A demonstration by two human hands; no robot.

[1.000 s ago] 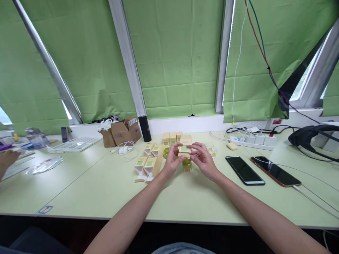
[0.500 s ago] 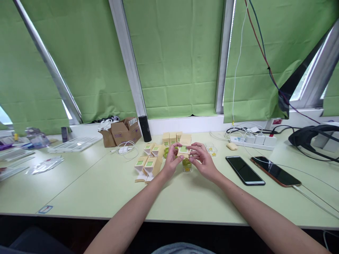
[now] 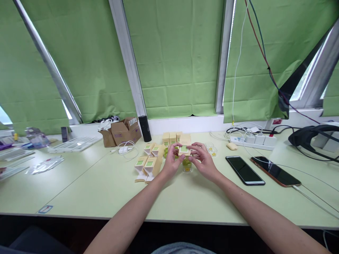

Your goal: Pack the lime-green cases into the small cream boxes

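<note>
Between my two hands is a small cream carton point(image 3: 184, 150) with a green panel. My left hand point(image 3: 172, 159) grips its left side, thumb and fingers bent round it. On the other side, my right hand point(image 3: 202, 160) pinches the carton's right edge. Just below it stands a small clear jar point(image 3: 187, 165) with green and yellow in it, its top partly hidden by the carton. Left of my hands are several open cream cartons point(image 3: 149, 164), flaps spread. Further back, more cream cartons point(image 3: 169, 137) stand in a row, partly covered by my fingers.
Two phones point(image 3: 245, 170) lie on the right, with a power strip point(image 3: 254, 140) and cables behind. Clear round containers point(image 3: 211, 149) sit beyond my right hand. A cardboard box point(image 3: 125, 130) and black cylinder point(image 3: 144, 128) stand at the back. Plastic trays point(image 3: 75, 144) are at left.
The carton in my hands has shifted very slightly and its flat top is tilted a little differently. Both hands stay nearly in place; everything else looks the same.
</note>
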